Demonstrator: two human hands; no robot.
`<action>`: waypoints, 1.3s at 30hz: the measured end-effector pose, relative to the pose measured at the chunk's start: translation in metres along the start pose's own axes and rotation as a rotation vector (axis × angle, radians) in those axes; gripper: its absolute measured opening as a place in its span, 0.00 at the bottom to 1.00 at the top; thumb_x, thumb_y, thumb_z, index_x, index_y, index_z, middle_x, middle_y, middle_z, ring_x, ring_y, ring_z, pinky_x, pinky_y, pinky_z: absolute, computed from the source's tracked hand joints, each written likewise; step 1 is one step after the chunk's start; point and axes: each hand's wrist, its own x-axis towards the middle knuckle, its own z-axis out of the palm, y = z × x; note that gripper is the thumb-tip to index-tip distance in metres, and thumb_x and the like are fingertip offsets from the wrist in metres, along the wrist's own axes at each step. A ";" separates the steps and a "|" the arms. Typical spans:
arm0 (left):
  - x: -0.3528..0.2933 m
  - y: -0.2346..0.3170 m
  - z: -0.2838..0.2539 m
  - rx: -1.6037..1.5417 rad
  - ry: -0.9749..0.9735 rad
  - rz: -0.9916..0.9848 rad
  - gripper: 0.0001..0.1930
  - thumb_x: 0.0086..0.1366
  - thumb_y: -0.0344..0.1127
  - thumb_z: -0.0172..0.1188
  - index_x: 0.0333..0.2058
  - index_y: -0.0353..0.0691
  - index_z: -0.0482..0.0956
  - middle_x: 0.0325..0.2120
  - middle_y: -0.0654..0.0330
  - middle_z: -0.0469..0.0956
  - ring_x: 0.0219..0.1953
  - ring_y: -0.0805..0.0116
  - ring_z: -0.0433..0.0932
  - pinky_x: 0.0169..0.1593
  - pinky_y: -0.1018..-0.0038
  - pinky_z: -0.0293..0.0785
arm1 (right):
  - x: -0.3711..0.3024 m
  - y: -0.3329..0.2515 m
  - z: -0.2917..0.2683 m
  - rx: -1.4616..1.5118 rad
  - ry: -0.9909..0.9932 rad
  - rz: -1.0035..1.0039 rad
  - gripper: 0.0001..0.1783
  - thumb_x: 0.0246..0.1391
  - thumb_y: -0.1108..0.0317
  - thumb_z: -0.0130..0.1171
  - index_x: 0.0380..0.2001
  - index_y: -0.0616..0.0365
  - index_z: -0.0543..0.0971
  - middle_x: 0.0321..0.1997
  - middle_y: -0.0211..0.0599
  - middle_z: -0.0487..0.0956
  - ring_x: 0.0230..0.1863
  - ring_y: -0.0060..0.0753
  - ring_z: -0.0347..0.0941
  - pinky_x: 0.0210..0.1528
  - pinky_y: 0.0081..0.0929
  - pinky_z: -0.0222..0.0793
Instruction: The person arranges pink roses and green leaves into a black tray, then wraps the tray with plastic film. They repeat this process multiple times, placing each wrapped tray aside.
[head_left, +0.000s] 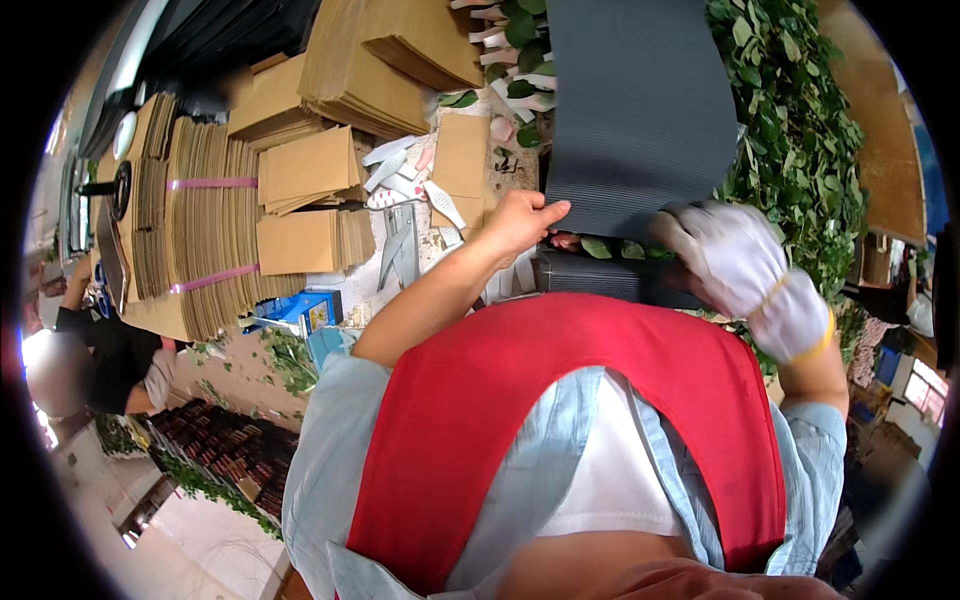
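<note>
A long dark grey corrugated sheet (640,110) lies in front of me, its near edge above some stems. My bare left hand (522,222) is closed on the sheet's near left corner, thumb on top. My right hand (728,252), in a white glove, is at the near right corner; its fingers are curled and blurred, and I cannot tell whether they grip the sheet. Between the hands, a pink rose (566,241) and green leaves (610,248) show under the edge. Another dark ribbed piece (590,275) lies nearer my red apron (570,330).
Leafy stems (790,110) are heaped along the right. Stacked brown cardboard (215,200) fills the left, beside pale cut strips (400,240) and a blue box (318,308). White-wrapped stems (505,55) lie beyond my left hand. Another person (110,350) is at far left.
</note>
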 end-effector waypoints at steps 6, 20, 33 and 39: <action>0.014 -0.015 -0.012 1.212 0.014 -0.057 0.19 0.58 0.48 0.71 0.32 0.36 0.81 0.26 0.56 0.82 0.27 0.59 0.79 0.34 0.63 0.75 | 0.065 0.041 0.125 0.215 0.232 -0.293 0.35 0.42 0.64 0.63 0.57 0.60 0.69 0.66 0.52 0.65 0.65 0.56 0.63 0.66 0.48 0.60; 0.090 -0.067 0.005 1.255 -0.055 1.160 0.40 0.65 0.57 0.51 0.70 0.45 0.52 0.73 0.51 0.46 0.74 0.48 0.43 0.73 0.46 0.35 | 0.289 -0.047 0.160 -0.217 0.427 -0.207 0.14 0.57 0.59 0.50 0.42 0.50 0.78 0.50 0.42 0.79 0.61 0.39 0.70 0.61 0.38 0.61; 0.049 -0.032 0.014 1.241 0.024 0.727 0.32 0.55 0.54 0.69 0.60 0.62 0.74 0.72 0.55 0.48 0.74 0.48 0.43 0.71 0.51 0.50 | -0.023 0.058 0.000 1.216 -0.299 0.567 0.16 0.58 0.62 0.57 0.41 0.65 0.81 0.30 0.32 0.81 0.31 0.21 0.78 0.32 0.19 0.75; 0.047 -0.035 0.011 1.201 0.026 0.789 0.25 0.56 0.35 0.66 0.55 0.46 0.78 0.68 0.49 0.59 0.72 0.38 0.48 0.69 0.52 0.55 | 0.057 0.056 0.119 1.008 -0.166 0.656 0.17 0.52 0.63 0.57 0.40 0.64 0.81 0.22 0.34 0.78 0.22 0.25 0.71 0.25 0.25 0.67</action>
